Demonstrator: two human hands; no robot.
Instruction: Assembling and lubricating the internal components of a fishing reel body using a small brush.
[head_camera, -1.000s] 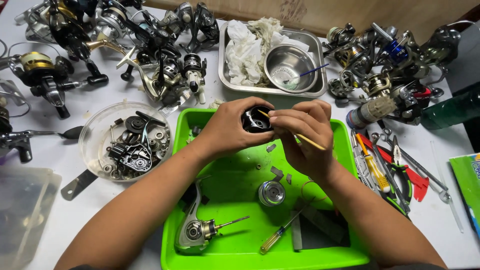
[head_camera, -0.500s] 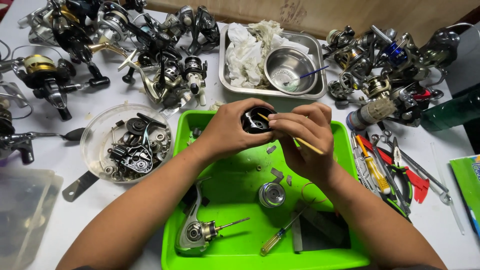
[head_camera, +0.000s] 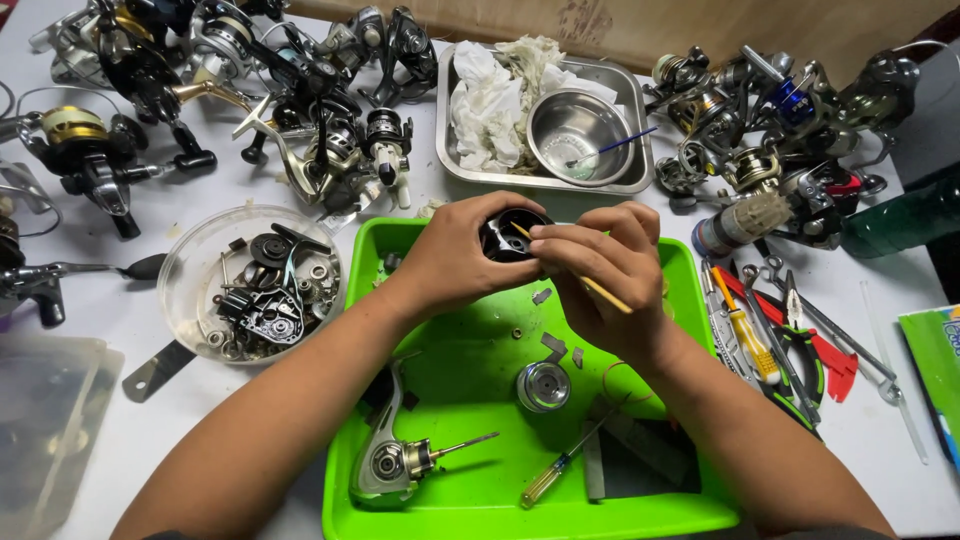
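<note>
A white tabletop (head_camera: 420, 200) carries everything, with a bright green tray (head_camera: 470, 350) sitting near its front edge. Left of the tray stands a clear round tub (head_camera: 185, 265) of small dark parts. Behind the tray lies a steel pan (head_camera: 640, 180), touching nothing of the tray. Heaps of fishing reels (head_camera: 300, 110) crowd the far left behind the tray, and more reels (head_camera: 780, 130) sit behind its right corner. Just right of the tray lie pliers and screwdrivers (head_camera: 780, 345).

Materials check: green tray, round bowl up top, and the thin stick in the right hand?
Green tray: likely moulded plastic, with an even glossy colour. Round bowl: looks like stainless steel, with a mirror-like sheen. Thin stick in the right hand: pale tan and matte, probably wood or bamboo.
</note>
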